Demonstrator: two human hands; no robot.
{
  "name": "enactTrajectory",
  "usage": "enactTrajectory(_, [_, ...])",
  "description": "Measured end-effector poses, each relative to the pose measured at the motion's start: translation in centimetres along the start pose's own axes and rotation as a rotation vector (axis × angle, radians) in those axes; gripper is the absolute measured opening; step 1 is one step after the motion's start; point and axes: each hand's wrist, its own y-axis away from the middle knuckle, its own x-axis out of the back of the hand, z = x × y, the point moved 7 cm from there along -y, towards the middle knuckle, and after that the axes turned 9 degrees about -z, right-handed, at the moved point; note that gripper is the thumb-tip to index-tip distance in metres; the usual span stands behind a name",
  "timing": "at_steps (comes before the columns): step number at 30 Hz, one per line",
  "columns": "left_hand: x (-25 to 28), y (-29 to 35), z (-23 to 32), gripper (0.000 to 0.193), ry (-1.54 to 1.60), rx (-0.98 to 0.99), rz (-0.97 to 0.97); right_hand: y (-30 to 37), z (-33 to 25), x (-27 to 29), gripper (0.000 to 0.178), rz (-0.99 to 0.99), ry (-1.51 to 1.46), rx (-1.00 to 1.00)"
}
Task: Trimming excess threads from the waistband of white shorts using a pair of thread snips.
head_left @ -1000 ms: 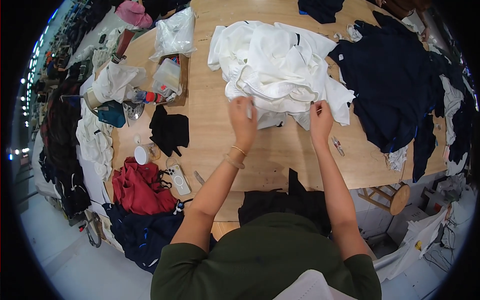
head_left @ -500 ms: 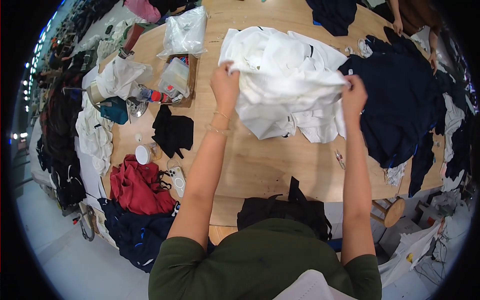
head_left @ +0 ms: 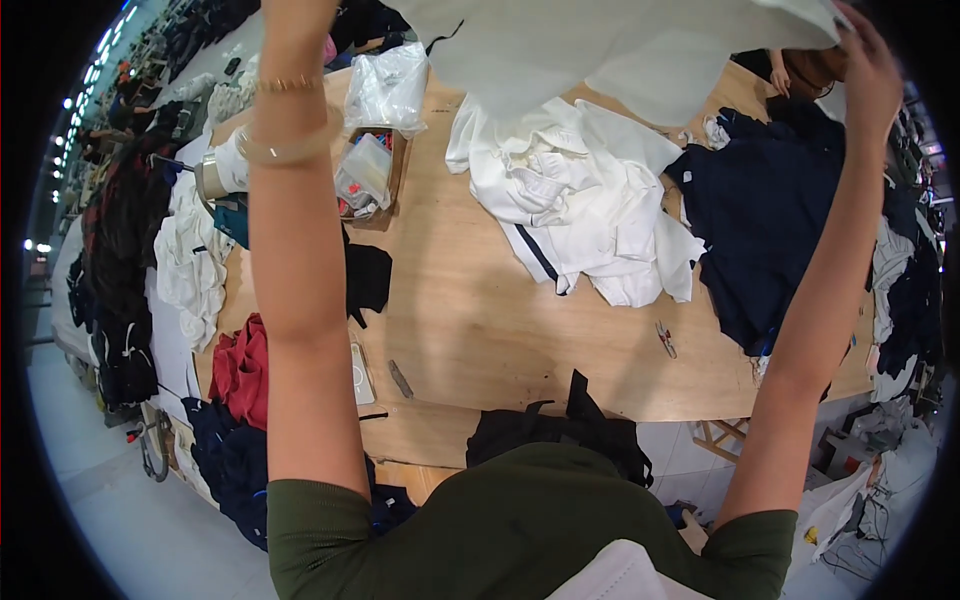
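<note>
A white garment is held up and spread, its lower edge hanging above the table and its upper part running out of the picture. My right hand is raised at the upper right, fingers closed on a corner of the cloth. My left hand reaches the upper edge at the left, with its fingers cut off from view. Below the raised cloth lies a crumpled pile of white garments, one with a dark stripe. Dark navy garments lie to the right of the pile.
Small snips lie on the wooden table. On the left are a box of small items, a plastic-wrapped package, a black cloth, a red garment and a phone. A black bag sits at the near edge. Another person's hand shows at far right.
Both arms have risen and spread apart, lifting a white garment off the pile toward the upper edge. The rest of the white pile lies uncovered, and a dark strip shows near the phone.
</note>
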Motion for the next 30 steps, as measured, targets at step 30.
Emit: enactTrajectory(30, [4.9, 26.8, 14.5, 0.061, 2.086, 0.517, -0.298, 22.3, -25.6, 1.6, 0.064, -0.180, -1.929, -0.504])
